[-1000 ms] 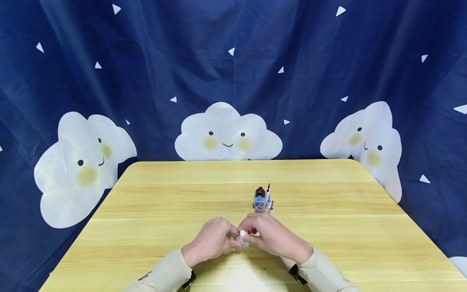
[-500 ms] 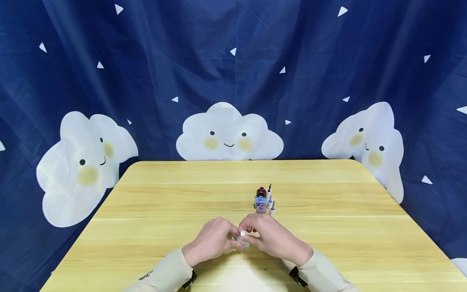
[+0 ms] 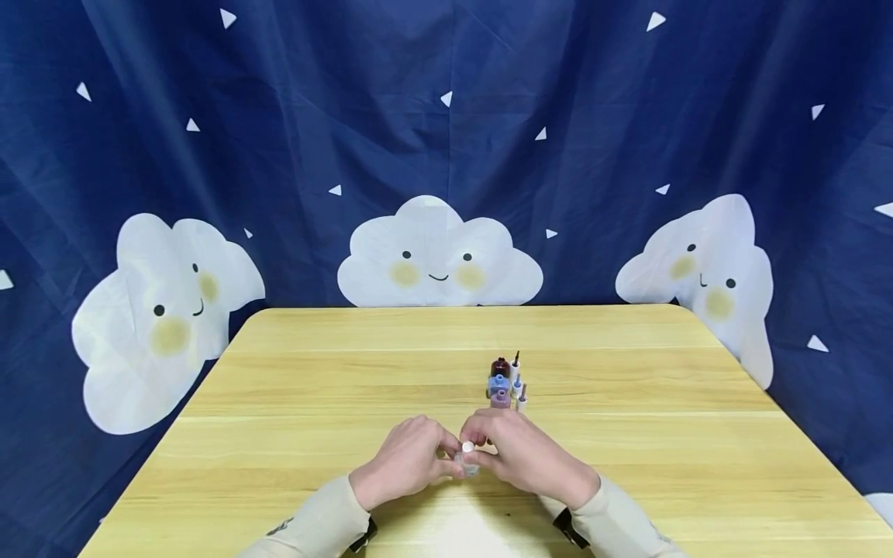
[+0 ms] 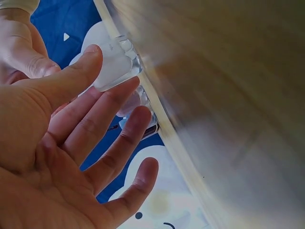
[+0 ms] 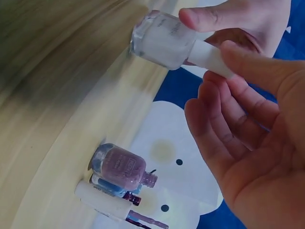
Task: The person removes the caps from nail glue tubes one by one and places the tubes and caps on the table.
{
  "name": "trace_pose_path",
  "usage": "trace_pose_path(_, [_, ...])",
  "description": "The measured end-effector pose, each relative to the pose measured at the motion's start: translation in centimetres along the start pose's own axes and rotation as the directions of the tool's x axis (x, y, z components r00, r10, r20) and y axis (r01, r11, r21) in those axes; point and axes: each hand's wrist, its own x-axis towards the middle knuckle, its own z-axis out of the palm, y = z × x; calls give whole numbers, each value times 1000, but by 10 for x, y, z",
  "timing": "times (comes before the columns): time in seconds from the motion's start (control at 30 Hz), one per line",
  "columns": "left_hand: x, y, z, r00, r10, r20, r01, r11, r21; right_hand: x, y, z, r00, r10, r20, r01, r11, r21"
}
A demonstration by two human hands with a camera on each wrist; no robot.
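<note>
A clear nail polish bottle [image 5: 162, 40] with pale contents stands near the table's front, its white cap [image 5: 209, 56] seated on the neck. My left hand [image 3: 408, 459] pinches the bottle's glass body from the left between thumb and fingers. From the right, my right hand [image 3: 523, 449] holds the cap between thumb and index finger, the other fingers loosely bent. The left wrist view shows the left hand's outer fingers [image 4: 126, 138] spread apart beside the bottle.
Beyond the right hand stand uncapped nail polish bottles in a row: dark red [image 3: 500, 367], blue [image 3: 498, 385] and purple [image 3: 500, 399]. Their white brush caps [image 3: 522, 403] stand to the right, brushes up. A blue cloud-print curtain [image 3: 446, 139] hangs behind the wooden table [image 3: 314, 387].
Both hands keep hold of the bottle and cap in nearly the same place. The right fingertips and the cap shift very slightly; the whole head view drifts a little.
</note>
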Motion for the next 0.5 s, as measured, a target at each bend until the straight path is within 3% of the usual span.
trace_pose_path(0.17, [-1, 2, 0, 1000, 2, 0, -2, 1000, 9, 1, -1, 0, 999, 53, -6, -52, 998, 19])
trace_pose_path(0.37, [0, 1, 1, 1000, 2, 5, -2, 1000, 2, 0, -3, -2, 1000, -7, -4, 7, 1000, -15])
trace_pose_path(0.5, [0, 0, 1, 1000, 18, -1, -18, 1000, 8, 0, -4, -3, 1000, 1, 14, 0, 1000, -13])
